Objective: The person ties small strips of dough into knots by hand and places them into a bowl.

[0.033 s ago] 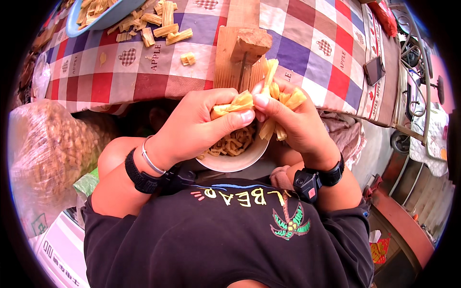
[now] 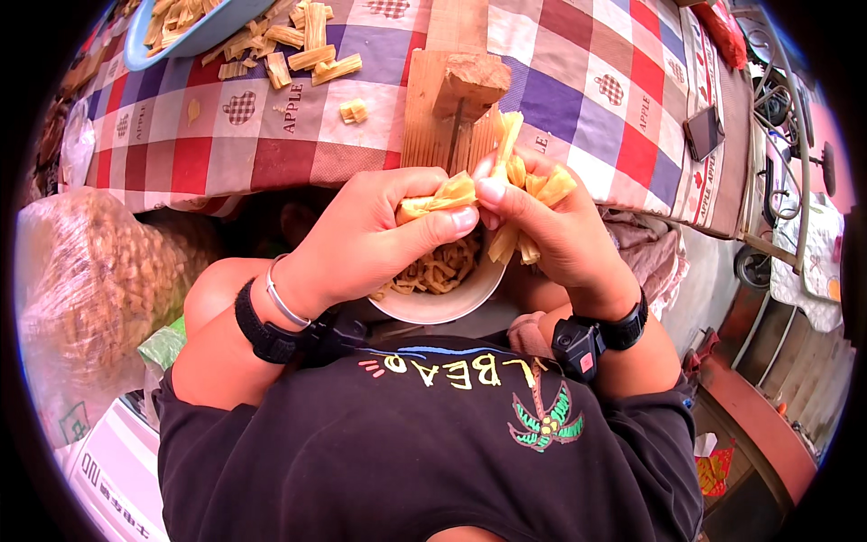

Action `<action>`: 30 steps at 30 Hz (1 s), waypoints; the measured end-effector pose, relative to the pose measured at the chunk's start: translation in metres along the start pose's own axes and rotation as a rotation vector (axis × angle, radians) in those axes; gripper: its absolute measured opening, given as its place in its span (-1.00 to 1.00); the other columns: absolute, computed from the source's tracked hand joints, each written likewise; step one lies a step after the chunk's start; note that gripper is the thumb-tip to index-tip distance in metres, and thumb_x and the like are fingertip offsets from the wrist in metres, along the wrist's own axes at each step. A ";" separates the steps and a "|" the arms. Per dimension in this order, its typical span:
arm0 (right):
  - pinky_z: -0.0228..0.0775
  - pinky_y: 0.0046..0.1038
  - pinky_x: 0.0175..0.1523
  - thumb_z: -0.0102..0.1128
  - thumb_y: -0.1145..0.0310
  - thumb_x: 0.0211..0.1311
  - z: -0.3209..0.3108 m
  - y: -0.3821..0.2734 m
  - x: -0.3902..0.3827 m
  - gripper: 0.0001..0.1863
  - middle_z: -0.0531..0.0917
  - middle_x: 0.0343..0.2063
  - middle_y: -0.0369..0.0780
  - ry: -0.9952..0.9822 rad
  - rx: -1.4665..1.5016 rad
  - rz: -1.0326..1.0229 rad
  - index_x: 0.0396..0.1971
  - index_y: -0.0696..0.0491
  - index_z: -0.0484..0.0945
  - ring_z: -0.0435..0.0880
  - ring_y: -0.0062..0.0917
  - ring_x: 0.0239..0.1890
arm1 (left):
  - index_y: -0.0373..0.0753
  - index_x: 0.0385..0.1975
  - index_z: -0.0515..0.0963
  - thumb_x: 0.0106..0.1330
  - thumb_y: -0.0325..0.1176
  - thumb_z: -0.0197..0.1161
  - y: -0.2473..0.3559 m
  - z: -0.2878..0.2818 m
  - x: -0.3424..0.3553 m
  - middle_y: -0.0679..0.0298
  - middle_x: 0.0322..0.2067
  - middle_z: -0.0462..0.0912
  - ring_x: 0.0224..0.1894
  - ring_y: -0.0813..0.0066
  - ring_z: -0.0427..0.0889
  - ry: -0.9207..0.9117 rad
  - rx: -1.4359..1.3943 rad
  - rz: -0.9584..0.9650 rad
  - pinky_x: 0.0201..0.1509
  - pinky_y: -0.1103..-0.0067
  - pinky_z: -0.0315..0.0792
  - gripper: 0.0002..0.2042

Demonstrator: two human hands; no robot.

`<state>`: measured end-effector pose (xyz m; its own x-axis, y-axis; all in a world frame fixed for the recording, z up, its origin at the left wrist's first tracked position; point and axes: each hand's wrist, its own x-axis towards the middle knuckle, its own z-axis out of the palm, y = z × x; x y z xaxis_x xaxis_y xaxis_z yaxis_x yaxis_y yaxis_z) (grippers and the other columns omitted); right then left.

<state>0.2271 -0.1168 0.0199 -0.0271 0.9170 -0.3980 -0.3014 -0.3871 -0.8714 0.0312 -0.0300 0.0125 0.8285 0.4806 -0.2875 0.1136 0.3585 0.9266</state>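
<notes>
My left hand [image 2: 352, 235] is closed, its thumb pressing a flat yellow fibrous strip [image 2: 442, 197] against the fingers. Close against it, my right hand [image 2: 569, 239] pinches more of these yellow strips [image 2: 549, 187], whose loose ends stick out above and below the fingers. Whether both hands hold one joined piece cannot be told. Directly beneath them is a white bowl [image 2: 433, 313] with brown curled pieces [image 2: 442, 271] in it, partly hidden by the hands. A wooden stand with a metal rod [image 2: 424, 108] rises just beyond my fingers at the table's edge.
Several short yellow pieces [image 2: 312, 56] lie on the checked tablecloth [image 2: 560, 99] near a blue basin [image 2: 172, 50]. A phone [image 2: 703, 134] rests at the right edge. On the left stands a large clear bag [image 2: 99, 280] full of tan pieces. A metal frame [image 2: 799, 181] is far right.
</notes>
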 end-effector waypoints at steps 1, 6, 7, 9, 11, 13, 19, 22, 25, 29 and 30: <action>0.29 -0.69 -0.27 0.22 0.27 0.40 0.002 -0.005 -0.001 -0.81 0.52 -0.46 -0.41 -0.012 0.009 0.012 -0.19 0.07 0.53 0.46 -0.78 -0.41 | -0.33 -0.24 0.61 0.40 -0.28 0.28 0.000 0.000 0.000 0.44 -0.44 0.58 -0.36 0.78 0.45 -0.005 -0.031 -0.009 -0.27 0.67 0.41 -0.79; 0.27 -0.69 -0.29 0.21 0.28 0.40 0.009 0.001 -0.004 -0.82 0.52 -0.46 -0.42 0.052 0.125 -0.004 -0.19 0.07 0.54 0.44 -0.79 -0.41 | -0.33 -0.25 0.62 0.41 -0.27 0.27 0.006 -0.002 -0.001 0.48 -0.46 0.55 -0.37 0.80 0.42 -0.021 0.016 0.002 -0.28 0.70 0.37 -0.79; 0.27 -0.69 -0.29 0.21 0.27 0.40 0.006 -0.001 -0.004 -0.82 0.52 -0.46 -0.42 0.040 0.106 0.027 -0.19 0.08 0.55 0.44 -0.80 -0.40 | -0.33 -0.26 0.62 0.41 -0.27 0.26 0.005 -0.003 -0.001 0.48 -0.46 0.54 -0.37 0.81 0.42 -0.035 0.041 0.023 -0.28 0.71 0.36 -0.79; 0.27 -0.69 -0.29 0.21 0.26 0.41 -0.001 -0.006 -0.003 -0.81 0.52 -0.45 -0.43 0.032 0.015 0.075 -0.20 0.08 0.56 0.44 -0.81 -0.39 | -0.33 -0.28 0.62 0.42 -0.26 0.25 0.009 -0.003 -0.004 0.49 -0.47 0.53 -0.39 0.82 0.40 0.060 0.103 0.042 -0.30 0.72 0.33 -0.78; 0.27 -0.68 -0.29 0.22 0.25 0.41 -0.010 -0.014 -0.002 -0.80 0.52 -0.45 -0.45 0.039 -0.131 0.111 -0.22 0.09 0.57 0.43 -0.83 -0.38 | -0.33 -0.32 0.60 0.43 -0.24 0.25 0.012 -0.012 -0.005 0.49 -0.49 0.51 -0.41 0.81 0.38 0.138 0.043 -0.045 -0.32 0.73 0.29 -0.76; 0.28 -0.66 -0.28 0.21 0.26 0.42 -0.015 -0.016 -0.001 -0.78 0.52 -0.44 -0.44 -0.062 -0.251 0.123 -0.25 0.13 0.58 0.42 -0.81 -0.38 | -0.33 -0.34 0.59 0.42 -0.23 0.26 0.012 -0.020 0.000 0.48 -0.47 0.53 -0.39 0.80 0.40 0.212 0.110 0.019 -0.32 0.72 0.31 -0.75; 0.33 -0.60 -0.26 0.25 0.27 0.40 -0.004 -0.015 0.001 -0.79 0.54 -0.45 -0.40 -0.153 -0.636 0.017 -0.25 0.13 0.59 0.46 -0.77 -0.35 | -0.31 -0.19 0.60 0.40 -0.38 0.28 -0.001 -0.010 0.010 0.40 -0.28 0.63 -0.18 0.73 0.57 0.202 0.212 0.077 -0.08 0.72 0.49 -0.86; 0.29 -0.63 -0.34 0.23 0.27 0.41 -0.006 -0.018 0.006 -0.77 0.51 -0.54 -0.41 -0.098 -0.628 0.040 -0.32 0.14 0.58 0.42 -0.78 -0.44 | -0.29 -0.21 0.59 0.38 -0.39 0.30 -0.007 -0.014 0.012 0.41 -0.26 0.62 -0.19 0.73 0.55 0.156 0.140 -0.002 -0.10 0.71 0.48 -0.88; 0.27 -0.63 -0.41 0.21 0.27 0.42 -0.010 -0.020 0.015 -0.76 0.50 -0.59 -0.41 -0.068 -0.702 -0.014 -0.36 0.15 0.57 0.42 -0.78 -0.50 | -0.30 -0.25 0.58 0.34 -0.32 0.33 -0.013 -0.012 0.016 0.35 -0.48 0.60 -0.36 0.69 0.52 0.284 0.295 0.114 -0.27 0.61 0.44 -0.82; 0.28 -0.62 -0.41 0.22 0.27 0.41 -0.011 -0.011 0.023 -0.76 0.52 -0.56 -0.39 0.003 -0.708 -0.074 -0.35 0.15 0.57 0.43 -0.78 -0.49 | -0.31 -0.23 0.58 0.32 -0.33 0.33 -0.012 -0.009 0.022 0.18 -0.46 0.63 -0.39 0.51 0.59 0.338 0.402 0.163 -0.29 0.54 0.45 -0.82; 0.29 -0.62 -0.41 0.23 0.27 0.41 -0.011 -0.010 0.025 -0.76 0.52 -0.55 -0.39 0.016 -0.682 -0.092 -0.35 0.15 0.57 0.43 -0.77 -0.49 | -0.31 -0.22 0.58 0.32 -0.34 0.33 -0.012 -0.010 0.023 0.14 -0.46 0.64 -0.39 0.44 0.61 0.347 0.440 0.182 -0.29 0.52 0.45 -0.82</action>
<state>0.2399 -0.0910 0.0156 -0.0148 0.9496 -0.3132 0.3658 -0.2864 -0.8855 0.0439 -0.0154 -0.0076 0.6365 0.7636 -0.1085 0.2649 -0.0843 0.9606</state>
